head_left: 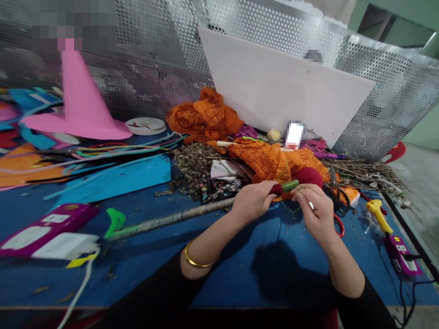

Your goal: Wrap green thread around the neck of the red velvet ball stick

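Observation:
My left hand is closed around a stick wrapped in dark red cloth, just behind a band of green thread. A round dark red bundle lies beyond the band, partly behind my right hand. The fingers of my right hand are pinched beside the green band, where a thin green strand hangs in a loop. Something small and shiny shows at those fingers; I cannot tell what. From my left hand, a long grey stick runs left across the blue table, with a bright green curved piece at its end.
Orange patterned cloth and dry leaves lie behind my hands. Black scissors, a yellow glue gun and a purple power strip are at right. A pink cone hat and another purple strip stand left.

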{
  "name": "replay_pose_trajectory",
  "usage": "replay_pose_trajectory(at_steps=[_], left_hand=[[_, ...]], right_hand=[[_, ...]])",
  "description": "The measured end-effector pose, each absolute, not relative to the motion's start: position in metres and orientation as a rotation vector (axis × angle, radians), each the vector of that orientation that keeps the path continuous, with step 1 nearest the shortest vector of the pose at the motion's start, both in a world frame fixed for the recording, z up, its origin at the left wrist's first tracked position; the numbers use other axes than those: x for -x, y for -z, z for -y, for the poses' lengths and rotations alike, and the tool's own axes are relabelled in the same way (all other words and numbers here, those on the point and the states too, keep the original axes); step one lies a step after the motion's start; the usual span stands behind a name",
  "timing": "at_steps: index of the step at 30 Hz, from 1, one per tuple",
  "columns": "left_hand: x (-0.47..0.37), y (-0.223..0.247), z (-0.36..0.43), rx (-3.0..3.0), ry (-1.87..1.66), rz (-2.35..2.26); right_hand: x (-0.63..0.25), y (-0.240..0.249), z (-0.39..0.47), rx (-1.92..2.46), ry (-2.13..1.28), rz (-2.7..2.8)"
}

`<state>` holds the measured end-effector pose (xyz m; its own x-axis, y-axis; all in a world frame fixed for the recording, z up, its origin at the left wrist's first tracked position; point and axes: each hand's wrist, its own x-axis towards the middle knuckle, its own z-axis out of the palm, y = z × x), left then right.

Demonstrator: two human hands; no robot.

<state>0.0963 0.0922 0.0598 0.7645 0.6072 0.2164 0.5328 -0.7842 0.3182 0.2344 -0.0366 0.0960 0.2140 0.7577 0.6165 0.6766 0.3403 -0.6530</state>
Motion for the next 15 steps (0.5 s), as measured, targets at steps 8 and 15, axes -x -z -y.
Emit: replay_pose_trajectory(at_steps=[8,15], left_hand=[[-0.096,-0.067,-0.088,-2.628,-0.331,-0.805],[-0.094,-0.068,-0.082,-2.596,-0.318,-0.647]], right_hand=[[-0.242,-0.105,0.04,1.116,-0.544,1.806],[-0.248,-0.091,0.031,1.107,-0.504,1.445]])
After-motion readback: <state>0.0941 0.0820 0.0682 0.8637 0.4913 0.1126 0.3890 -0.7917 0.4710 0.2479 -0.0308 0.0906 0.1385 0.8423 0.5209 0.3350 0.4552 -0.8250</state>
